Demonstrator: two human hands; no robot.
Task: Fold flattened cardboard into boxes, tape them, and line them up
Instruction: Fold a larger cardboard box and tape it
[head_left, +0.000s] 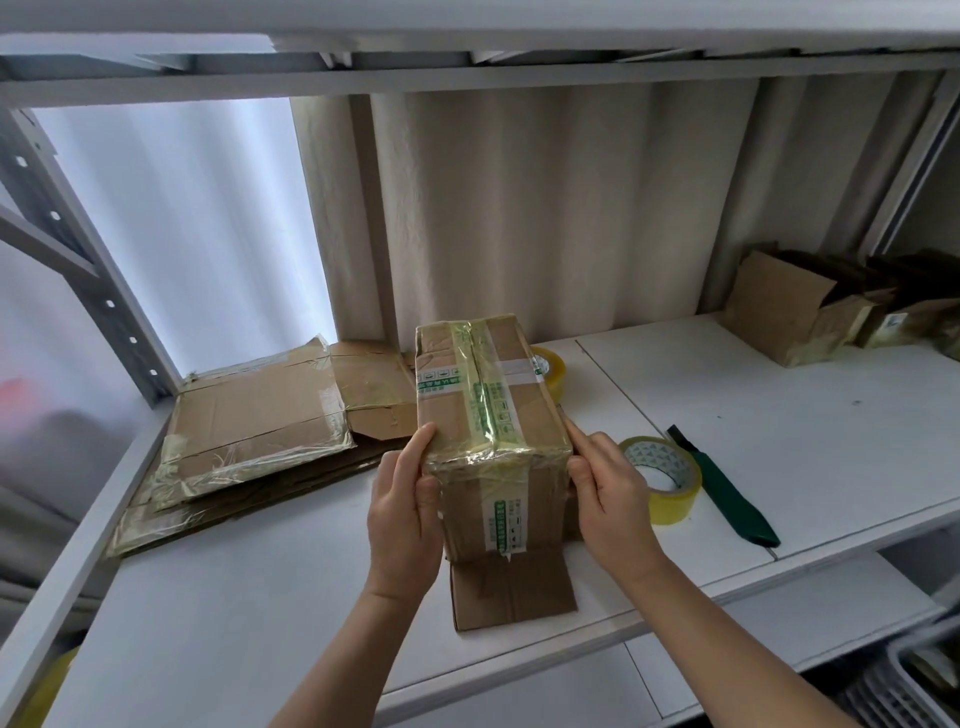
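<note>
Cardboard, brown and crossed with yellowish printed tape, forms the box (491, 410) that I hold at the centre of the frame. It stands on the white shelf (779, 415) with its taped seam facing up and one untaped flap (511, 592) lying flat toward the lower edge of the frame.

My left hand (402, 519) grips the near left corner: thumb on the top face, fingers curled round the side. My right hand (613, 499) presses the right side wall, index finger laid straight along the upper edge; whether the remaining fingers curl behind the box I cannot tell. I judge that this two-sided hold keeps the walls square and steadies the box for handling.

Flattened cardboard (249, 426) is stacked at centre left, within reach of the left hand as stock for further boxes. One tape roll (662, 478) lies just beside my right hand, placed for quick pickup. A second roll (548, 369) is partly hidden behind the box. The green-handled cutter (727, 493) lies just right of the near roll.

Finished boxes (810, 317) stand in a row at the right edge of the frame. I judge this box belongs there once its loose flap is dealt with.
</note>
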